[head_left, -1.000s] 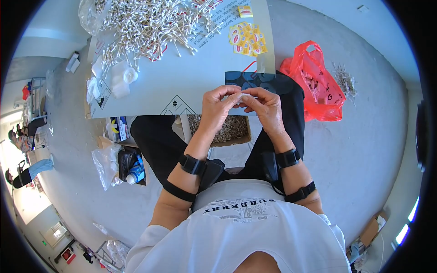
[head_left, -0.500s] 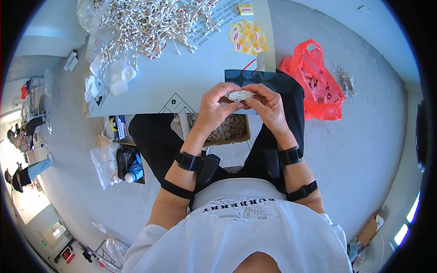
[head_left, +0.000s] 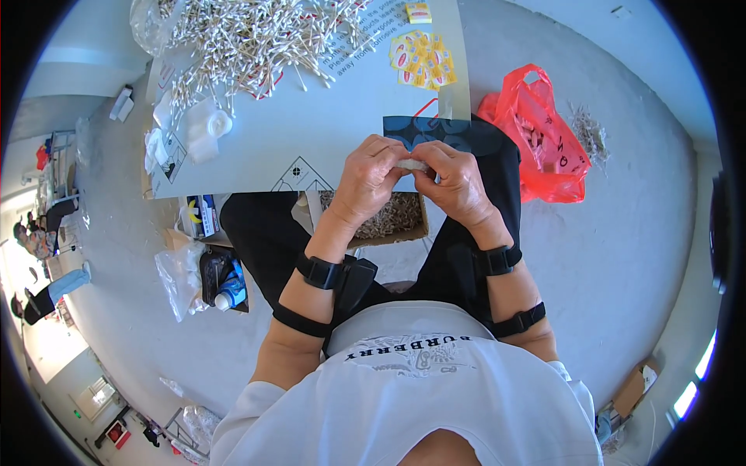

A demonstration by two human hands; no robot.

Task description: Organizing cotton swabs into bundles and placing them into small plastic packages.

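Note:
Just over the near edge of the table, my two hands meet around a small bundle of cotton swabs. Its packed white tips show as a narrow strip; the rest is hidden by my fingers. My left hand closes on the left end, thumb and fingers pinching it. On the right end, my right hand is closed in the same way. A dark blue patterned sheet lies just beyond my fingers. A large loose heap of cotton swabs covers the table's far left.
Yellow and white paper cards lie at the table's far right. Clear plastic film sits at the left. Below the table edge, a cardboard box holds many swabs. A red plastic bag stands on the floor to the right.
My fingers have closed further over the bundle and it has tilted, so less of its white tip face shows. My hands have come closer together.

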